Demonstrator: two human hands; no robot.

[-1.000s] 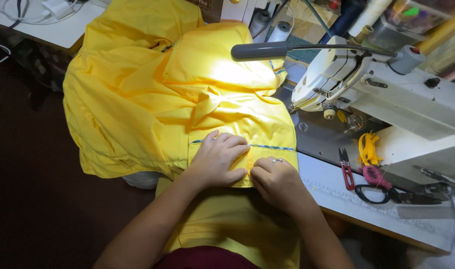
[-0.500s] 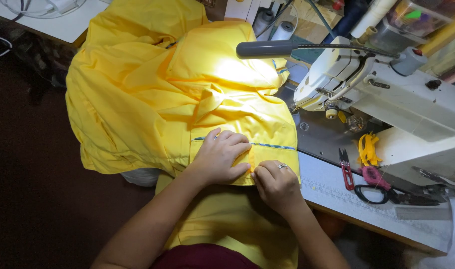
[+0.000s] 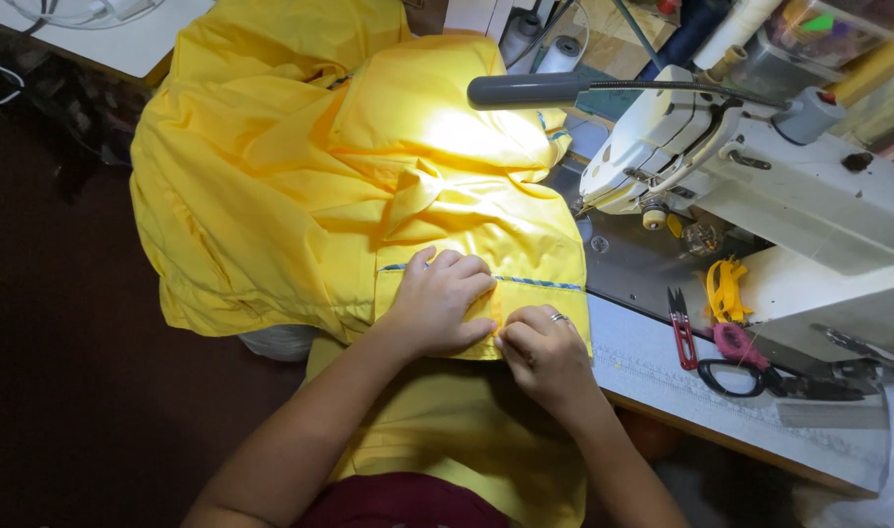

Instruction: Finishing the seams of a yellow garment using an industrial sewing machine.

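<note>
Sewing workshop: industrial sewing machine, thread cones, scissors, yellow fabric.

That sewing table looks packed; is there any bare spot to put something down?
A pale strip of table lies bare between the right hand and the red snips. The grey bed under the sewing machine is partly bare. Crowded: yellow fabric on the left, scissors on the right.
</note>
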